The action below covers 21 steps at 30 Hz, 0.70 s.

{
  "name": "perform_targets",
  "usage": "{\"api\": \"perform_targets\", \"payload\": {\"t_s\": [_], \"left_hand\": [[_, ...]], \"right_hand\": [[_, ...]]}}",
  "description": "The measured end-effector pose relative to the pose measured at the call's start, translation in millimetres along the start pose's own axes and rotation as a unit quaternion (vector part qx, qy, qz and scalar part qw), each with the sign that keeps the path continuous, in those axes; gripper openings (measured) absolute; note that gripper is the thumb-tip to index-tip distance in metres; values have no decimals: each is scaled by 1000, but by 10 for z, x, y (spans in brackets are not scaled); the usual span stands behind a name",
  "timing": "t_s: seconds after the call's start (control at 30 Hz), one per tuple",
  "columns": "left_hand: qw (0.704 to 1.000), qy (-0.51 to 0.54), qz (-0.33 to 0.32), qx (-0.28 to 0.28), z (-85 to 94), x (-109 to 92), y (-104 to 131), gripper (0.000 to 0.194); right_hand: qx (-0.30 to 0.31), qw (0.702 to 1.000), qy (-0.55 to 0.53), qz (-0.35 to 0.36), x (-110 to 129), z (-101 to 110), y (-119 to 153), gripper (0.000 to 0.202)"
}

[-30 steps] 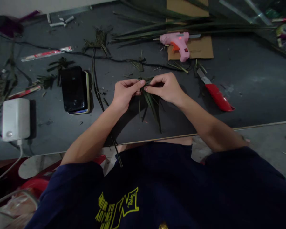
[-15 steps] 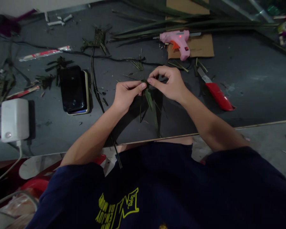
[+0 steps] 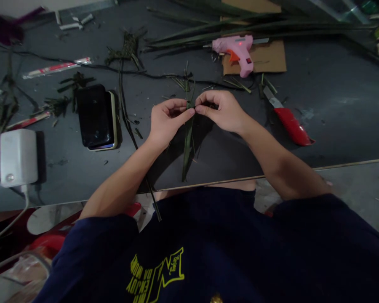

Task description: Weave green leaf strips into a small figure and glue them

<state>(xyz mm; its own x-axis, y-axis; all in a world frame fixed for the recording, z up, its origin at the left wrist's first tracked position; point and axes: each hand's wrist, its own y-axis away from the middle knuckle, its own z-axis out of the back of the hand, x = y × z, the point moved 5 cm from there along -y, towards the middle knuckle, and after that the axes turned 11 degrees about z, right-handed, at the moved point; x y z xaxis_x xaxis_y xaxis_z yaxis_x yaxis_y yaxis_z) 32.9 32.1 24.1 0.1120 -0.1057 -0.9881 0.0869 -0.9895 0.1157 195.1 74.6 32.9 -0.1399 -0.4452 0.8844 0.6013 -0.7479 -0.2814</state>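
Between my fingertips is a green leaf strip point(image 3: 187, 145), its long end hanging down toward the table's front edge and thin ends rising above. My left hand point(image 3: 168, 120) pinches it between thumb and fingers from the left. From the right, my right hand point(image 3: 222, 110) pinches at the same spot, its thumb and fingertips touching the leaf. The two thumbs nearly meet. Just beyond the hands lie leaf scraps point(image 3: 183, 84) on the dark table point(image 3: 334, 122).
A pink glue gun point(image 3: 242, 52) rests on cardboard point(image 3: 271, 59), near a red-handled knife point(image 3: 292, 125). To the left are stacked phones point(image 3: 94, 115), a white adapter point(image 3: 19, 158) and woven leaf pieces point(image 3: 126, 50). A black cable point(image 3: 107, 67) crosses behind the hands. Long leaves point(image 3: 202, 30) lie at the back.
The hanging leaf end has swung from the right to the left and hangs straighter. My left hand has shifted slightly, with its fingers higher. Both hands keep their pinch.
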Motion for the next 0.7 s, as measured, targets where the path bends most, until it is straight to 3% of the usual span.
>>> {"api": "perform_targets", "payload": {"t_s": [0.13, 0.4, 0.6, 0.7], "left_hand": [[999, 17, -25, -22, -27, -44, 24, 15], [994, 45, 71, -77, -42, 12, 28, 21], [991, 43, 123, -34, -38, -5, 14, 26], [980, 60, 187, -29, -24, -2, 15, 22]], "right_hand": [[10, 994, -100, -37, 52, -66, 12, 34], [18, 982, -170, -75, 85, -135, 40, 43], [21, 982, -167, -81, 7, -95, 52, 39], [-13, 988, -127, -86, -62, -37, 40, 37]]}}
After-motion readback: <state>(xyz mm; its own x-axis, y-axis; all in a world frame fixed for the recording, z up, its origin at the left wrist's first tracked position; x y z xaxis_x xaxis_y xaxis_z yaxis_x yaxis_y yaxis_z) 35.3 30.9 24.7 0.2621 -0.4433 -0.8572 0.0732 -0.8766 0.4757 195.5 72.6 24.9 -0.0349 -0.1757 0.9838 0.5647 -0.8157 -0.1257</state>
